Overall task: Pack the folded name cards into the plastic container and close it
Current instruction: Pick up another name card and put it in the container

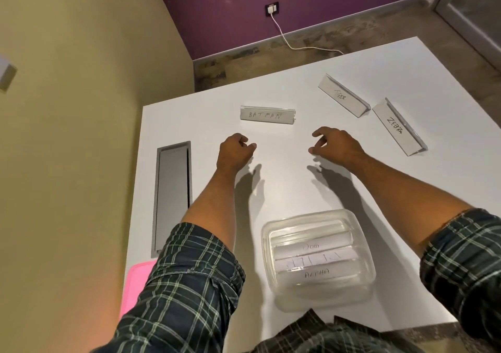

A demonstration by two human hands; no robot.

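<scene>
White table [352, 179], container [363, 279] part-filled. Left hand [235, 152], right hand [334, 146] loosely curled, empty — take Batman card [267, 115] by both ends (avoid crushing fold).

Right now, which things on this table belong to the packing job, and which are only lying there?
Job: BATMAN card, TIGER card, ZEBRA card, plastic container with cards already inside, pink lid.

Just there: grey table hatch, wall socket, white cable.

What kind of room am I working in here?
Probably an office or meeting room: a white table with a built-in cable hatch, desk name cards such as BATMAN, and a wall socket on the purple wall.
</scene>
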